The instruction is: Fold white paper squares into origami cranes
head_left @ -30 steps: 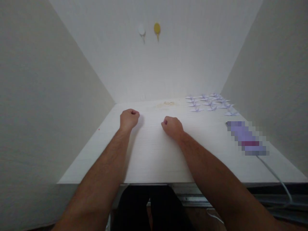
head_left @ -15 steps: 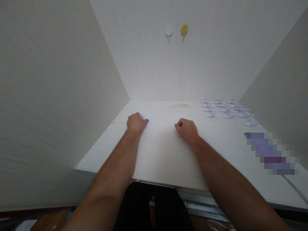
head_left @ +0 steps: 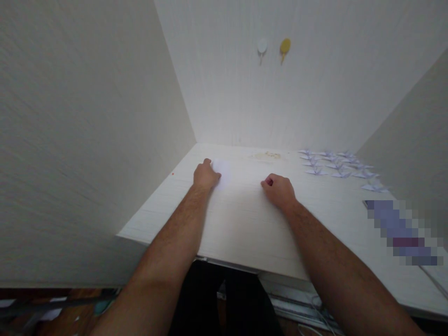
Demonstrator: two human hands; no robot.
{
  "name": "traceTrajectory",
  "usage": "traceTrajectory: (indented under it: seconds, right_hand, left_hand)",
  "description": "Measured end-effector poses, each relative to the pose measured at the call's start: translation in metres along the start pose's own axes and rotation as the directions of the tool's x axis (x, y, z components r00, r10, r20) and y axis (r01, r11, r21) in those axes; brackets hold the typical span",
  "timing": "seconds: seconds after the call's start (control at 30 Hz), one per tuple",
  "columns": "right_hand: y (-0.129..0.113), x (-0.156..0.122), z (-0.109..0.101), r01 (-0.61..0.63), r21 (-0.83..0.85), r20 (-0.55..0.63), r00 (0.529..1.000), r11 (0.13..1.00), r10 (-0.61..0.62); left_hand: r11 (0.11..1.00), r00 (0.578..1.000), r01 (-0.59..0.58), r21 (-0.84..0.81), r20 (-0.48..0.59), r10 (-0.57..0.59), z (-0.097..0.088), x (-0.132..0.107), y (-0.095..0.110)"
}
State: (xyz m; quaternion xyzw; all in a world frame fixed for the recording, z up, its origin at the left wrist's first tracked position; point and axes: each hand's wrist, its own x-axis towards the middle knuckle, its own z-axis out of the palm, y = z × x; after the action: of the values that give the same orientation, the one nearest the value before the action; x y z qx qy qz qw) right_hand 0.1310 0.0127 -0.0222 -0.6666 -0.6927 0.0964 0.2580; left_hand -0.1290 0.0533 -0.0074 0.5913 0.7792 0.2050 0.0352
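Note:
My left hand (head_left: 206, 175) rests on the white table (head_left: 245, 224) with its fingers curled, and it presses the left edge of a small pale paper sheet (head_left: 223, 170) that lies flat. My right hand (head_left: 279, 190) is a closed fist on the table, a hand's width to the right of the sheet. A tiny pink-red spot shows at its thumb; I cannot tell what it is. Both forearms reach in from the near edge.
Several small lilac folded paper cranes (head_left: 334, 164) stand in rows at the back right. A blurred purple object (head_left: 402, 231) with a cable lies at the right. Walls close in on the left, back and right. Two hooks (head_left: 273, 45) hang on the back wall.
My view has swung so that everything sits further right. The pale sheet has come into sight at my left hand, which was a bare fist a second ago. My right fist is unchanged.

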Motion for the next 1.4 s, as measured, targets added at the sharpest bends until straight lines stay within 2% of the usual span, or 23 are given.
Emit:
traceTrajectory:
  seconds: [0.23, 0.37, 0.43, 0.5, 0.57, 0.63, 0.67, 0.73, 0.8, 0.9, 1.1, 1.27, 1.4]
  right_hand:
    - [-0.002, -0.001, -0.001, -0.003, 0.013, 0.006, 1.0, 1.0, 0.002]
    - [-0.002, 0.0, -0.002, -0.009, 0.055, -0.008, 1.0, 0.998, 0.01]
    - [-0.003, 0.0, -0.001, 0.001, 0.144, -0.019, 1.0, 0.99, 0.002]
    - [-0.007, 0.001, 0.0, -0.016, 0.307, 0.012, 1.0, 0.952, 0.013]
    - [-0.013, 0.001, 0.001, -0.116, 0.493, 0.128, 0.99, 0.862, 0.06]
    - [-0.018, 0.0, 0.003, -0.219, 0.613, 0.242, 0.967, 0.759, 0.083]
    - [-0.02, 0.0, 0.004, -0.239, 0.65, 0.261, 0.962, 0.721, 0.083]
    - [-0.022, -0.001, 0.004, -0.245, 0.659, 0.28, 0.957, 0.711, 0.071]
    - [-0.022, -0.001, 0.004, -0.217, 0.633, 0.241, 0.967, 0.743, 0.078]
    - [-0.019, 0.0, 0.0, -0.205, 0.584, 0.169, 0.977, 0.785, 0.13]
    - [-0.011, 0.003, -0.009, -0.261, 0.56, 0.167, 0.965, 0.786, 0.202]
    - [-0.005, 0.004, -0.007, -0.264, 0.597, 0.168, 0.964, 0.758, 0.204]
    - [-0.001, 0.005, -0.007, -0.259, 0.617, 0.166, 0.966, 0.744, 0.198]
  left_hand:
    - [0.993, 0.999, -0.029, -0.111, -0.046, 0.024, 0.002, 0.0, 0.0]
    - [0.941, 1.0, 0.012, -0.339, -0.017, -0.019, 0.002, 0.0, 0.004]
    - [0.833, 0.996, 0.092, -0.545, 0.062, -0.069, 0.003, -0.001, 0.01]
    - [0.636, 0.983, 0.176, -0.751, 0.164, -0.078, 0.004, -0.004, 0.018]
    - [0.451, 0.973, 0.216, -0.866, 0.227, -0.03, 0.007, -0.009, 0.027]
    - [0.348, 0.97, 0.225, -0.91, 0.244, 0.01, 0.009, -0.014, 0.036]
    - [0.317, 0.969, 0.224, -0.922, 0.246, 0.032, 0.01, -0.016, 0.039]
    - [0.276, 0.964, 0.224, -0.935, 0.254, 0.078, 0.012, -0.021, 0.044]
    - [0.259, 0.959, 0.23, -0.938, 0.264, 0.104, 0.013, -0.023, 0.047]
    - [0.28, 0.955, 0.249, -0.927, 0.283, 0.089, 0.013, -0.022, 0.046]
    - [0.283, 0.954, 0.281, -0.917, 0.299, 0.02, 0.008, -0.015, 0.039]
    - [0.372, 0.947, 0.319, -0.872, 0.308, -0.092, 0.005, -0.011, 0.032]
    - [0.456, 0.944, 0.329, -0.827, 0.281, -0.171, 0.01, -0.006, 0.023]
